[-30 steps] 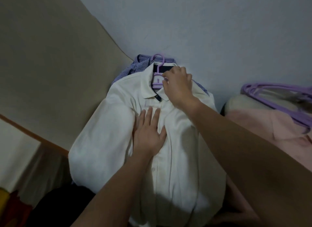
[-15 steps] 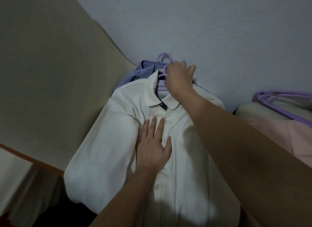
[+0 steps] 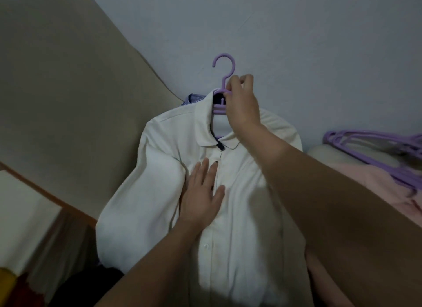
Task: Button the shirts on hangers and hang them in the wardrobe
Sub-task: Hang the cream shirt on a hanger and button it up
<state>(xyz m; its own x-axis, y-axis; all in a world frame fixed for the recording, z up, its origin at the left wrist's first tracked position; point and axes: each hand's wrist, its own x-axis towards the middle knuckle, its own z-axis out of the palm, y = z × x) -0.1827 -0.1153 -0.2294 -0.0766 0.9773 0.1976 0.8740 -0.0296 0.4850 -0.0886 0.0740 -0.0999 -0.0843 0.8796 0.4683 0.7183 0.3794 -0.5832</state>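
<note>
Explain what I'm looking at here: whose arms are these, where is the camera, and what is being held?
There is no machine. These are a person's two bare arms, seen from one wide-angle camera worn on the head, looking forward and down. The right hand pinches the neck of a purple hanger that carries a white shirt. The left hand lies flat, fingers straight, on the shirt's front. Behind the collar, a blue checked shirt peeks out. At the right lie spare purple hangers, partly over a pink garment.
</note>
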